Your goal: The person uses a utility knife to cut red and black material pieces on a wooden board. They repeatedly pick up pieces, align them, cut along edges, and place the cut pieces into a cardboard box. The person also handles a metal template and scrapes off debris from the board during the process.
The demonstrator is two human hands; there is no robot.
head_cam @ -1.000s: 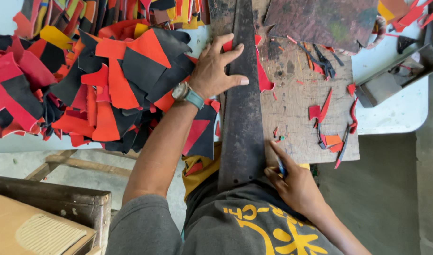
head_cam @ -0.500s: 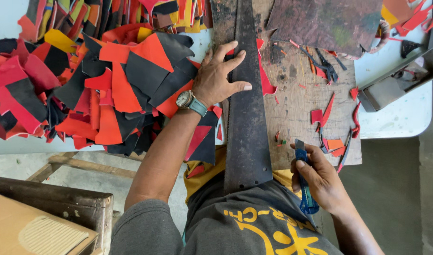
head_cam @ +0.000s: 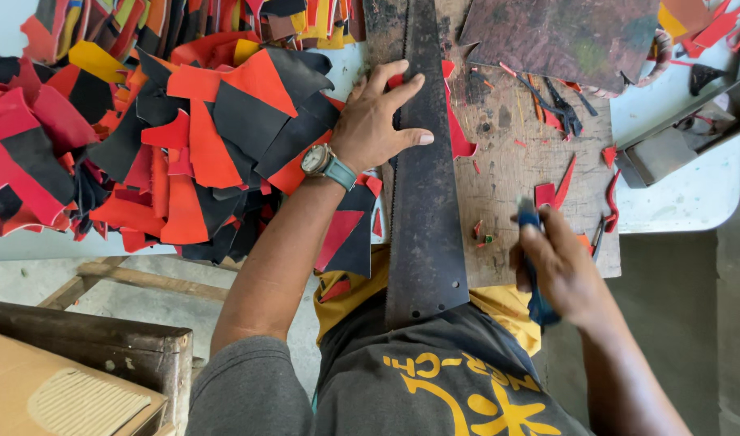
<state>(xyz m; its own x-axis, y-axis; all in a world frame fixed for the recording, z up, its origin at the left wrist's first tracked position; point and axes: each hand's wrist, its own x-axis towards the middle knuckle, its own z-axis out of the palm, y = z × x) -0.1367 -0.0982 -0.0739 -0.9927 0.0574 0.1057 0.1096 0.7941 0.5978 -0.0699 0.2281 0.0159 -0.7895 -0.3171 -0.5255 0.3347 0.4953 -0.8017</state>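
Note:
My left hand (head_cam: 379, 121) lies flat, fingers spread, on a long dark metal straightedge (head_cam: 422, 202) that runs from my belly to the far side of the wooden cutting board (head_cam: 515, 169). A red leather piece (head_cam: 459, 137) peeks out from under the straightedge by my fingertips. My right hand (head_cam: 557, 266) hovers over the board's near right corner, closed on a blue-handled cutting tool (head_cam: 534, 258); the hand is blurred by motion. A wristwatch (head_cam: 321, 164) sits on my left wrist.
A big heap of red, black, orange and yellow leather offcuts (head_cam: 168, 137) covers the table on the left. Red trimmings (head_cam: 555, 190) litter the board. A dark worn hide (head_cam: 563, 36) lies at the far end, a metal tray (head_cam: 668, 149) to the right, a cardboard box (head_cam: 55, 396) lower left.
My right hand has risen from beside my belly up over the board's near corner with the blue-handled tool. My left hand stays pressed on the straightedge.

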